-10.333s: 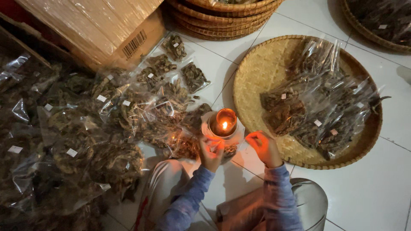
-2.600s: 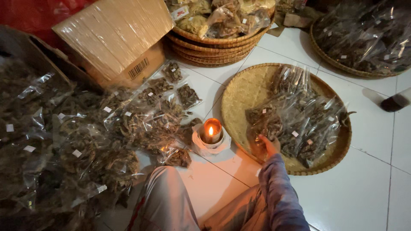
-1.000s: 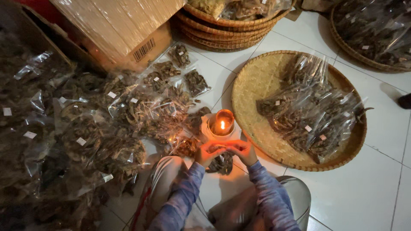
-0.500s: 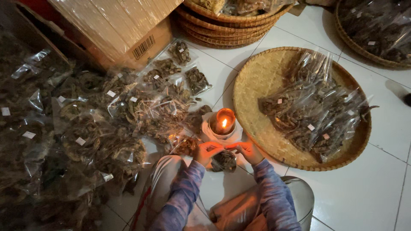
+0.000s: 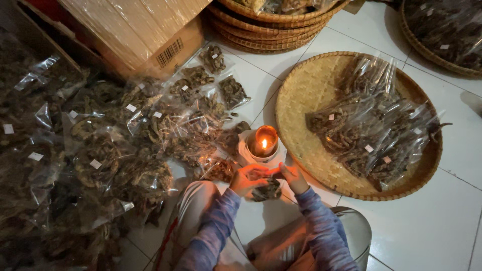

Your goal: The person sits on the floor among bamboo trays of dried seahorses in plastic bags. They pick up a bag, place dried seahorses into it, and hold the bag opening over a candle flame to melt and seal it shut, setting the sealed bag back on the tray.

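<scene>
My left hand and my right hand meet just below a lit candle in a glass. Between them they hold a small clear plastic packet of dark dried pieces by its top edge, close to the flame. The packet hangs down between my hands. A round woven tray to the right carries a heap of filled clear packets.
A large heap of filled clear packets spreads over the white tiled floor at left. A cardboard box stands at the back left, stacked woven baskets at the back, another basket at far right. My knees are below.
Over the ten seconds my right hand went out to the woven tray, then came back. Both hands now hold a packet's top edge near the flame and have shifted slightly since a second ago.
</scene>
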